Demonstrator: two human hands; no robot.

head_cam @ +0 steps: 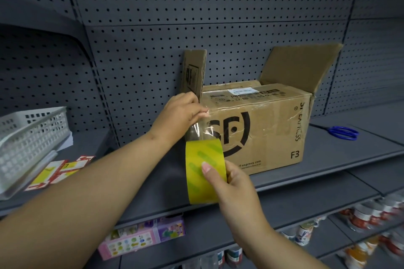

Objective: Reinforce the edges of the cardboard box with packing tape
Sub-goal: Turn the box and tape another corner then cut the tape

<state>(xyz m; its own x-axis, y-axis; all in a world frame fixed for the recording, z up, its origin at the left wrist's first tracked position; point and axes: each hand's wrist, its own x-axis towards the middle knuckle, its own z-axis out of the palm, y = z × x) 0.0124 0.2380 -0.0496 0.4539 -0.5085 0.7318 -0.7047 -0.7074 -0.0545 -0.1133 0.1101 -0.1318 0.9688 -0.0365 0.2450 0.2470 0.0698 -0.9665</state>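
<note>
**You held packing tape at the left front edge of the cardboard box point(262, 129), which stood on the shelf point(328, 170).**
Head view: your left hand point(183, 109) pinched the clear strip point(199, 131) against the box's top corner, and your right hand point(229, 179) gripped the yellow roll point(205, 170) just below. The step called for a taut strip, centred on the edge and smoothed onto both faces.

Grey store shelving under dim, even light.
A perforated back panel point(218, 6) rises behind the grey metal shelf point(349, 150); a lower shelf point(317, 203) runs beneath it, and a higher shelf point(43, 28) with a rounded corner overhangs at left.
</note>
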